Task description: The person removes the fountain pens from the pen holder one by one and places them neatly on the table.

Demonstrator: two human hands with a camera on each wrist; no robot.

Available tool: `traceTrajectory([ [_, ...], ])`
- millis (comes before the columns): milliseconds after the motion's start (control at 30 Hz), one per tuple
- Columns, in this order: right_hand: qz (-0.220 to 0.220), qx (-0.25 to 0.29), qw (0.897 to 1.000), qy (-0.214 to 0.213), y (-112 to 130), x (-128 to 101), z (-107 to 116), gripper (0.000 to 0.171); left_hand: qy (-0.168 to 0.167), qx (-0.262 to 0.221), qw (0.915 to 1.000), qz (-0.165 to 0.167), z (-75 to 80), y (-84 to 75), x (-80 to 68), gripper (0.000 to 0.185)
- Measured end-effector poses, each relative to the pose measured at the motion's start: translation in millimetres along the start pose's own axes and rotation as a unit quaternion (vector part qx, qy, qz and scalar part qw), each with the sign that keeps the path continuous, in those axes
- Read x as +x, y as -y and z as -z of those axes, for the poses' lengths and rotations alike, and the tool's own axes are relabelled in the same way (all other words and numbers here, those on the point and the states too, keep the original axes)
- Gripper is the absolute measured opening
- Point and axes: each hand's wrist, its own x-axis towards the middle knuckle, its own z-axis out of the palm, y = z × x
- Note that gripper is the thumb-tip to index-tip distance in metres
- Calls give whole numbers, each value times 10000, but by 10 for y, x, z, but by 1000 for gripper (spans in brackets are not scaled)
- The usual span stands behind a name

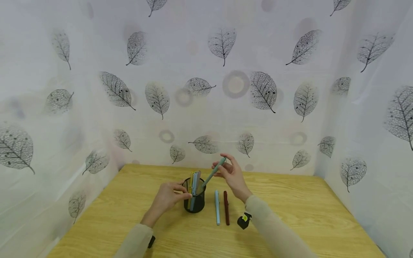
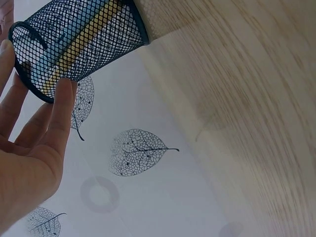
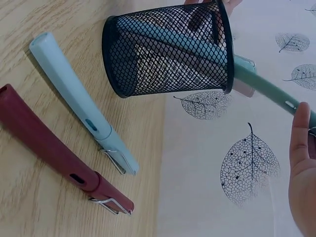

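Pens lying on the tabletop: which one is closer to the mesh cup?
The light blue pen on the tabletop, lying between the black mesh cup and the dark red pen, which lies farther off.

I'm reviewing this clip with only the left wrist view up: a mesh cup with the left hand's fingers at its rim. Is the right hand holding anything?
Observer: Yes, the right hand holds a green pen, slanted down to the mouth of the mesh cup.
Operator: Are any pens lying outside the cup?
Observer: Two: a light blue pen and a dark red pen, side by side on the table.
Operator: Which of those is nearer the cup?
Observer: The light blue one; in the head view it lies between the cup and the dark red pen.
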Motion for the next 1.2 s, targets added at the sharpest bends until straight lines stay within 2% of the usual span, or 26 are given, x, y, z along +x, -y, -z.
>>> traceTrajectory([
  [200, 37, -217, 9996, -163, 11, -19, 57, 41, -3, 35, 10000, -53, 3, -5, -6, 14],
  [500, -165, -819, 9965, -28, -30, -69, 162, 29, 22, 111, 9999, 28, 8, -3, 3, 14],
  [833, -438, -1247, 9912, 96, -44, -147, 311, 34, 23, 47, 10000, -12, -1, 3, 6, 14],
  [1033, -631, -1368, 9879, 358, -78, -192, 421, 44, 13, 24, 10000, 83, -11, 8, 16, 15],
  [1200, -751, -1698, 9808, 598, -120, -215, 496, 44, 8, 29, 10000, 83, -12, 9, 18, 15],
])
